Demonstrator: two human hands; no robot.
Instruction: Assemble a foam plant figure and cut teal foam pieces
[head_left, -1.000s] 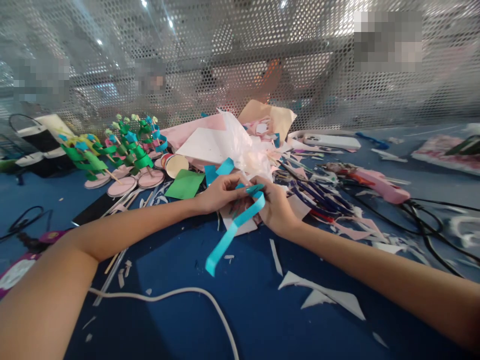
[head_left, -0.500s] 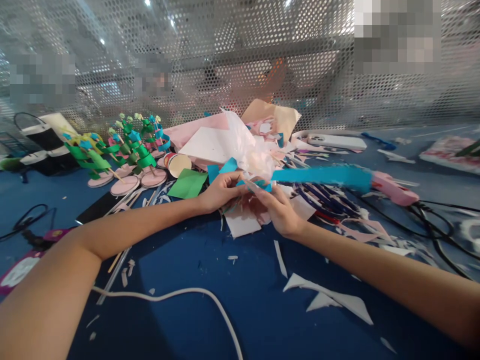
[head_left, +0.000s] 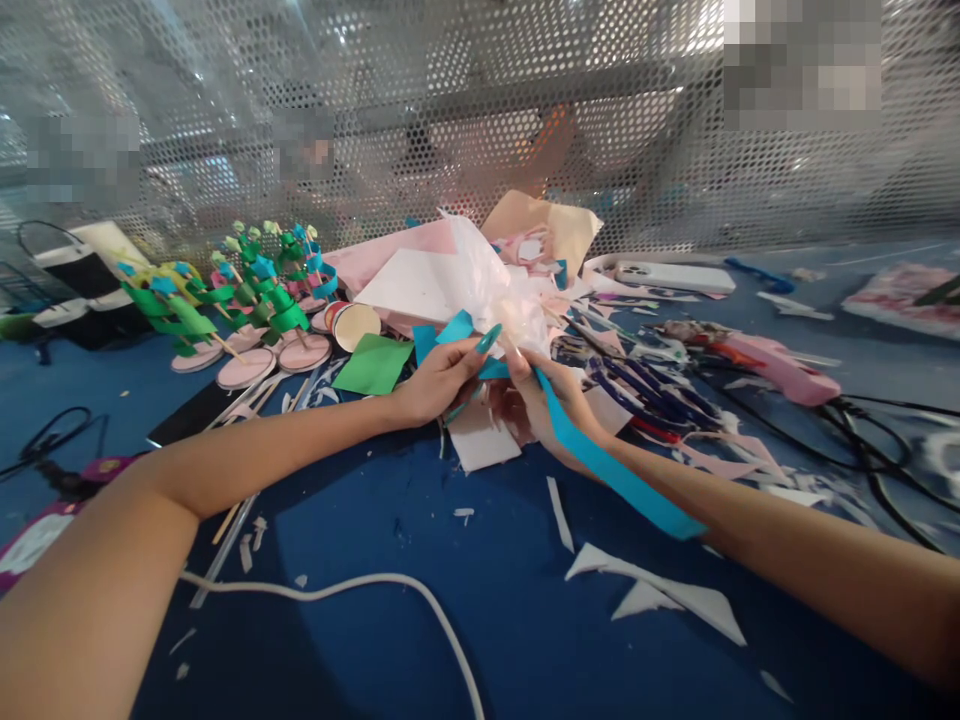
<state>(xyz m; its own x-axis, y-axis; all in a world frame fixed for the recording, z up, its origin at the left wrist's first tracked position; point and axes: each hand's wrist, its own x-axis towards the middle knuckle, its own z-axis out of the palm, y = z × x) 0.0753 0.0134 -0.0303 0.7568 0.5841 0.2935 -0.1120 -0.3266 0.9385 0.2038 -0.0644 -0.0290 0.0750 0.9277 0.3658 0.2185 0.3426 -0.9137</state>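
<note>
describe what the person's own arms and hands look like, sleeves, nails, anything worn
Both forearms are bare up to the picture's edge: no sleeves, gloves, watch or bracelets show. The left hand has long nails painted teal; one shows plainly at a raised fingertip. On the right hand no nail polish can be made out, and no rings show on either hand.

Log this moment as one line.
left hand: pinching blue paper strip end | right hand: gripping same strip | strip trails over right forearm | beside: paper scraps

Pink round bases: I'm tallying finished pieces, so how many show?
3 pink round bases show clearly: left, middle front, right beside the green paper square. More may hide behind the green spirals.
</note>
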